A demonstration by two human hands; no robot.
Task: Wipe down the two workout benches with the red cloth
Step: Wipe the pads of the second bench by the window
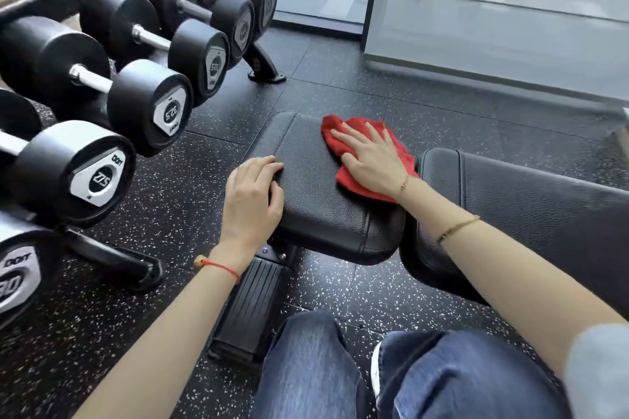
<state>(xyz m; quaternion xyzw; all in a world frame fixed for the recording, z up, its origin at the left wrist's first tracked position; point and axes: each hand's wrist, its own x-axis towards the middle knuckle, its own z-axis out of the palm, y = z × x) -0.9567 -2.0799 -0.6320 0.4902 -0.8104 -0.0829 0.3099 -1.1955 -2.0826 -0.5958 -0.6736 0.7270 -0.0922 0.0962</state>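
Note:
A black padded bench seat (316, 190) fills the middle of the head view, with the longer back pad (531, 201) of the same bench running off to the right. The red cloth (350, 180) lies crumpled on the seat's far right corner. My right hand (372, 160) presses flat on the cloth, fingers spread. My left hand (253, 197) rests on the seat's left edge with its fingers curled over the pad, holding nothing else. A second bench is not in view.
A rack of black dumbbells (149, 109) stands close on the left, its foot (269, 73) on the speckled rubber floor. The bench's black base foot (252, 309) lies below the seat. Glass panels (493, 20) rise behind. My knees in jeans (374, 374) are at the bottom.

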